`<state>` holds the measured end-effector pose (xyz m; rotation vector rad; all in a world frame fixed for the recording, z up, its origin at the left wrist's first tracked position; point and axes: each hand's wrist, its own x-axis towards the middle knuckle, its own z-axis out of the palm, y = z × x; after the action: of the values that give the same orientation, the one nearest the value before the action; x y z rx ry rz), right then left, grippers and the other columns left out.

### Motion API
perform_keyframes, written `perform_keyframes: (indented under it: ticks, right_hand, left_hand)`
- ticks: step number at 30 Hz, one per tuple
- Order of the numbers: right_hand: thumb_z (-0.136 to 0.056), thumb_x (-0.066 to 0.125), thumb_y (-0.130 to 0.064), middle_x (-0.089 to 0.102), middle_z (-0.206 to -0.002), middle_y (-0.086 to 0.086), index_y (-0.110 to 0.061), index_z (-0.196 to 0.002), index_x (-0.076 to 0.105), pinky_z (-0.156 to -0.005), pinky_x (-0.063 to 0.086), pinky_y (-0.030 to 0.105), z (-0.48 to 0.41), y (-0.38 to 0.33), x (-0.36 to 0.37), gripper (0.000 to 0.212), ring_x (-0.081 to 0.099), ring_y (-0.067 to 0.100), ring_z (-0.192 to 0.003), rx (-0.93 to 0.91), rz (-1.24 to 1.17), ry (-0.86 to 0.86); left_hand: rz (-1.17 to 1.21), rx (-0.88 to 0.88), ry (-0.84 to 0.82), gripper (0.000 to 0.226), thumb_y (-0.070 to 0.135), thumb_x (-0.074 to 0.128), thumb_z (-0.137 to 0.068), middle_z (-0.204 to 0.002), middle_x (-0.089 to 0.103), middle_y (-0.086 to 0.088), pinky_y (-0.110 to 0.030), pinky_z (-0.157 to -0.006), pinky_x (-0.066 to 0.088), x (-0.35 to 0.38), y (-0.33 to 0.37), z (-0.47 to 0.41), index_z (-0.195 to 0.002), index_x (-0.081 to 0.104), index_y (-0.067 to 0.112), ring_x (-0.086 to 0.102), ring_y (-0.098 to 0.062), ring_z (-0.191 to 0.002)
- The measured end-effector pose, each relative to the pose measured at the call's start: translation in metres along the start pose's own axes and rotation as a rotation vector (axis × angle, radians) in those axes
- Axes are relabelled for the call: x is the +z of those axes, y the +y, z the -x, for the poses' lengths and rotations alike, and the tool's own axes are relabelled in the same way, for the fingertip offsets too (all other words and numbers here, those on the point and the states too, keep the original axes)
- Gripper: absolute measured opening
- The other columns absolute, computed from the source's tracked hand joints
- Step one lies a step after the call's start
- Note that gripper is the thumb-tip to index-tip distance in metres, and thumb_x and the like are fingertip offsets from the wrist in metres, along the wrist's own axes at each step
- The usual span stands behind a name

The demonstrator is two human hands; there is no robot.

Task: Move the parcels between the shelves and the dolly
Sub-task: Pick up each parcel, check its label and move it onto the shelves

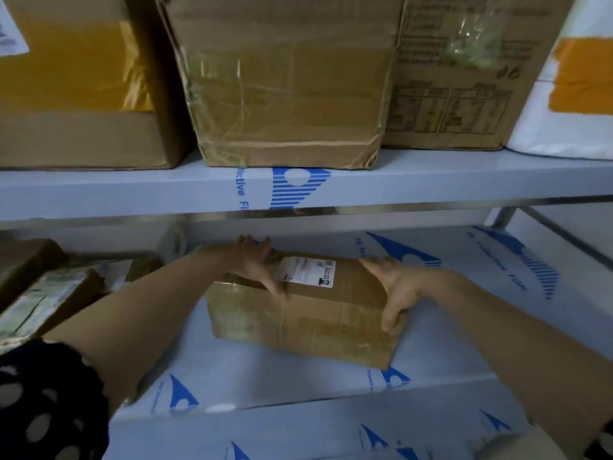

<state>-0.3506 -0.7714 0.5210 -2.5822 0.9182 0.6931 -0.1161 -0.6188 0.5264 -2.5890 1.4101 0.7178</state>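
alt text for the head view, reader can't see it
A left hand and right hand grip the two sides of a taped cardboard parcel with a white label on the lower shelf. Larger boxes line the upper shelf.

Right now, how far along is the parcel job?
Done: upper shelf holds a row of parcels. In hand: left hand and right hand hold a labelled box on the lower shelf. Left: a pile beside it at left. Dolly is out of view, so direction is unclear.
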Motion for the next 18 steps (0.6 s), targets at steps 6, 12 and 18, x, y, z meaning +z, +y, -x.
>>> perform_keyframes:
  ticks: [6,12,18]
  right_hand:
    - [-0.047,0.068,-0.076,-0.024,-0.157,0.004,-0.027,-0.149,-0.02,-0.119,0.01,0.05,-0.006,0.002,0.018,0.143,-0.012,0.024,-0.147,0.169,-0.498,0.128]
    - [-0.037,0.093,-0.047,0.04,-0.145,0.014,-0.013,-0.15,0.021,-0.099,0.047,0.047,-0.005,-0.01,0.022,0.139,0.051,0.031,-0.123,0.299,-0.894,0.158]
    - [-0.045,0.094,-0.038,0.058,-0.124,0.015,-0.004,-0.132,0.045,-0.09,0.053,0.049,0.019,-0.025,0.018,0.106,0.061,0.031,-0.106,0.298,-0.881,0.175]
  left_hand:
    - [0.332,-0.184,0.069,0.075,0.055,0.081,-0.065,-0.128,0.059,-0.002,-0.033,-0.093,0.047,-0.001,-0.024,-0.007,-0.126,0.053,0.02,0.059,-0.021,-0.107]
    - [0.411,-0.241,-0.005,0.035,0.025,0.077,-0.08,-0.119,0.064,-0.014,-0.041,-0.093,0.051,-0.011,-0.027,0.006,-0.108,0.062,0.009,0.062,-0.03,-0.107]
    - [0.523,-0.283,0.084,0.052,0.013,0.074,-0.082,-0.119,0.06,-0.018,-0.047,-0.093,0.052,-0.001,-0.038,0.036,-0.127,0.05,0.003,0.061,-0.035,-0.107]
